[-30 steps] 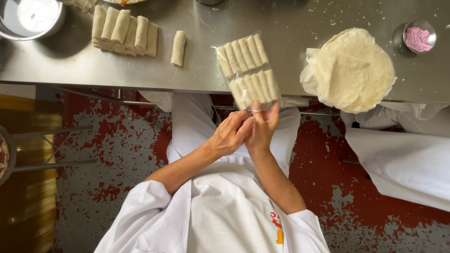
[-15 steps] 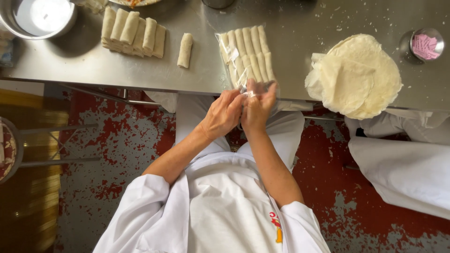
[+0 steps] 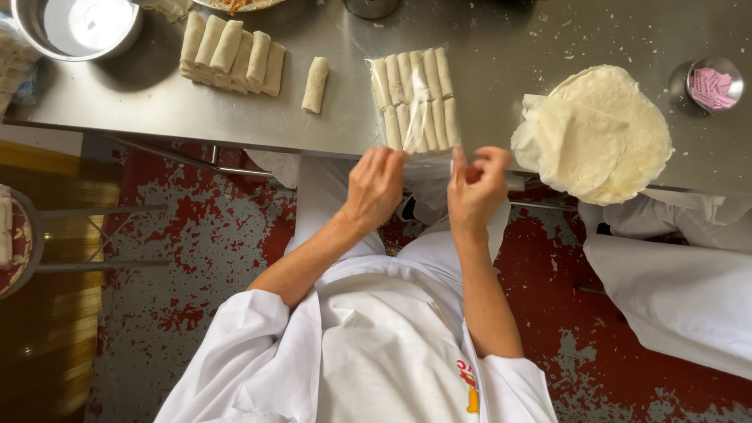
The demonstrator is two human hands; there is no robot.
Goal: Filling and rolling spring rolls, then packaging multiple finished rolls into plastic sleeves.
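Head view shows us looking straight down at a steel table (image 3: 501,31) and our two hands at its near edge. Our left hand (image 3: 374,188) has its fingers curled and pressed together on the near, open end of a clear plastic bag (image 3: 413,98), pinching the film at the table edge. Our right hand (image 3: 476,186) pinches the same end of the bag just beside it, thumb against bent forefinger, the other fingers folded in. The bag lies flat on the table, packed with pale spring rolls in two rows, its loose end hanging toward us between the hands. To the left of the bag a single roll (image 3: 316,84) lies apart, and farther left sits a stack of rolls (image 3: 232,53) touching one another. A metal bowl (image 3: 77,27) stands at the far left corner. To the right of the bag we see a pile of round thin wrappers (image 3: 597,135) overhanging the table edge, and beyond it a small metal cup (image 3: 714,83) holding pink slips. Another person's white sleeve (image 3: 674,274) shows at the right
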